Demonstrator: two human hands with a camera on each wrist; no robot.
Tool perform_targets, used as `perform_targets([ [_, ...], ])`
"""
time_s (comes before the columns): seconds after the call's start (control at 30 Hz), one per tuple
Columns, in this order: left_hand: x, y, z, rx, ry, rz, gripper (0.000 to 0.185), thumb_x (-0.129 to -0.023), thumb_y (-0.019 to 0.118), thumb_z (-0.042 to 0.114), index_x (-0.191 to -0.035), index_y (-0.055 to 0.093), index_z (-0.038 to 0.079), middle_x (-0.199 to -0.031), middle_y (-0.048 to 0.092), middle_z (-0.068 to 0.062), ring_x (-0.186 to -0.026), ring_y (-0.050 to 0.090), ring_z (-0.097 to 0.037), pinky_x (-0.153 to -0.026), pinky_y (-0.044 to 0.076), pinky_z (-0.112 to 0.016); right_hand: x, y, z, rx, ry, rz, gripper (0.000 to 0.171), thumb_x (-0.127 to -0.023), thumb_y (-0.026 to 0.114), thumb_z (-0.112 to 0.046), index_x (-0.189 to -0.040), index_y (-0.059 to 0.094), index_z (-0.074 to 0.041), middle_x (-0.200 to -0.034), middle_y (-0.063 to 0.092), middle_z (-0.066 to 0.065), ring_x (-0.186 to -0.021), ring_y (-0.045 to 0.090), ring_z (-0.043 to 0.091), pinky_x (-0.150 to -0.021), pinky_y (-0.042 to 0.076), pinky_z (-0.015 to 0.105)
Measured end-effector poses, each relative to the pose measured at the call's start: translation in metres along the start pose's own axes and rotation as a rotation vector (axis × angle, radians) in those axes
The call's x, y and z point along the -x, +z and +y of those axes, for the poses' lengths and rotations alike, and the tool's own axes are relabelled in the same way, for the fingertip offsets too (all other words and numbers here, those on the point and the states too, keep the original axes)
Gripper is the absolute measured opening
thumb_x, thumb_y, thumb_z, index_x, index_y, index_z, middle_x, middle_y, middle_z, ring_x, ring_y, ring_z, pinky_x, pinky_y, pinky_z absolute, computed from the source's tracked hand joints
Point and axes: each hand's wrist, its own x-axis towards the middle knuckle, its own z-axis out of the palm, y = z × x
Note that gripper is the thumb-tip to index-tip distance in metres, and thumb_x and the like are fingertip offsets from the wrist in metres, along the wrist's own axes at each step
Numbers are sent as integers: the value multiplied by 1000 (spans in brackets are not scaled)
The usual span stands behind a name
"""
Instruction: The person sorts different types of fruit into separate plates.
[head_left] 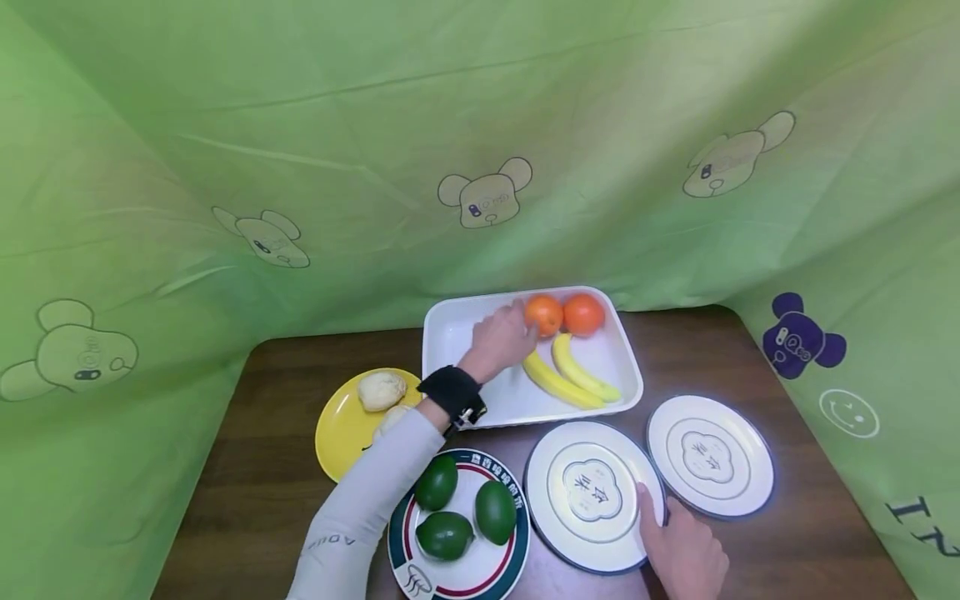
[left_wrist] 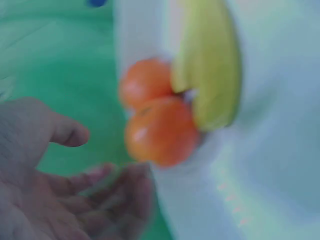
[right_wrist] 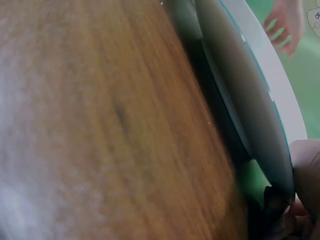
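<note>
The left hand (head_left: 501, 340), fingers loosely spread, touches the nearer of two oranges (head_left: 543, 314) in a white tray (head_left: 450, 333). Just right of it lie two bananas (head_left: 561, 382), long axes pointing toward the person's right. The right hand (head_left: 684, 550) grips one white plate (head_left: 592, 492) by its rim, with a second plate (head_left: 709, 455) just beyond.

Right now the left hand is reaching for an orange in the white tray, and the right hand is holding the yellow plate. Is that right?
Not quite. The left hand does reach for an orange in the white tray, but the right hand holds the rim of a white plate, not the yellow plate, which lies far off on the left. The head view shows this.
</note>
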Motion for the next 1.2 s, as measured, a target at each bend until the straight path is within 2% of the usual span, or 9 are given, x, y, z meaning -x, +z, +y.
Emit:
perform_targets([
  [0.13,-12,33,6,-119,-110,-187,49,-104,47,54,-102,64,9,-90,65,-9,-81,63,-27,-77,50,-45,2,0,3,-13,-8,2,93,-96,22,-79,-98,67,3,-78,66,21,-65,62,34,-55,42,41],
  [0.2,-13,42,7,-140,-130,-257,47,-103,48,57,-92,63,13,-87,63,-7,-80,62,-26,-81,48,-45,2,-1,5,-5,-17,-10,95,-96,20,-80,-99,67,3,-79,67,22,-65,62,35,-56,44,43],
  [0.4,-13,48,-1,-31,-173,-361,40,-95,64,52,-92,61,13,-75,61,-4,-59,61,-21,-68,45,-36,3,1,3,4,-14,-22,102,-94,16,-83,-105,67,6,-80,66,23,-66,62,34,-58,44,42],
  [0.57,-17,43,-19,147,-263,-389,40,-94,68,49,-91,59,10,-73,65,-7,-57,67,-25,-57,51,-32,4,0,1,-4,-8,-1,99,-95,20,-81,-106,67,6,-76,66,19,-64,61,31,-56,41,38],
  [0.73,-15,31,-46,413,-313,-291,38,-95,70,39,-93,60,3,-72,62,-8,-57,68,-24,-61,58,-35,4,-1,5,-15,-4,11,98,-97,21,-79,-109,67,7,-73,66,16,-63,62,31,-56,40,37],
  [0.9,-3,8,-65,553,-265,-221,42,-102,60,31,-121,55,-6,-78,62,-12,-51,60,-15,-53,52,-31,3,-1,7,-21,-12,27,93,-99,24,-76,-106,68,6,-69,66,12,-61,60,28,-55,38,36],
  [1.0,4,-6,-63,612,-194,-181,49,-108,50,34,-141,42,-1,-87,60,-13,-53,58,-15,-51,49,-28,3,-3,8,-21,-22,24,92,-99,24,-75,-102,68,5,-69,66,13,-61,60,29,-55,38,36],
  [1.1,15,-16,-44,620,-93,-141,49,-109,49,32,-148,36,7,-92,57,-11,-55,54,-17,-48,47,-29,3,-3,7,-21,-28,16,89,-99,24,-75,-95,68,2,-70,65,13,-61,60,29,-55,38,36],
  [1.2,33,-21,-11,567,57,-142,47,-106,56,25,-148,38,11,-92,58,-8,-58,54,-18,-49,49,-29,3,-3,6,-17,-28,7,90,-99,24,-75,-96,68,3,-71,66,15,-61,60,29,-55,38,36],
])
